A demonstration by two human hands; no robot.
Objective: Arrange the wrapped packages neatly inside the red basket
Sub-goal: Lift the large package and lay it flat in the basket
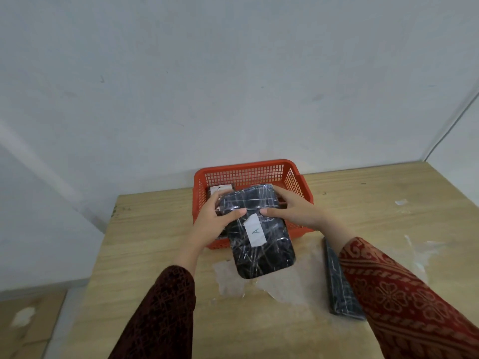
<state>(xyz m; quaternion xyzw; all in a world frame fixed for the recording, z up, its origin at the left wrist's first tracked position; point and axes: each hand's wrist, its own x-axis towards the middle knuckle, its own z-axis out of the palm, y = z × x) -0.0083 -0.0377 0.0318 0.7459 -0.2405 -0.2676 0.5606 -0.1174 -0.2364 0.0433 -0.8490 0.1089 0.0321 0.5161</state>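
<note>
Our wooden table fills the lower view, its far edge against the pale wall and its left edge dropping to the floor; bare wood lies open to the left of our arms and to the right of the basket. The red basket sits at the far edge, its back wall close to the wall behind, its near rim hidden under what we hold. We grip the wrapped package marked A from both sides: our left hand curls round its left edge, thumb on top, and our right hand clasps the right edge the same way. The package tilts, far end over the basket's inside, near end overhanging the rim above crumpled clear wrap on the table. Another dark package lies on the table just under our right sleeve. Inside the basket, at the far left corner, a labelled package shows partly.
</note>
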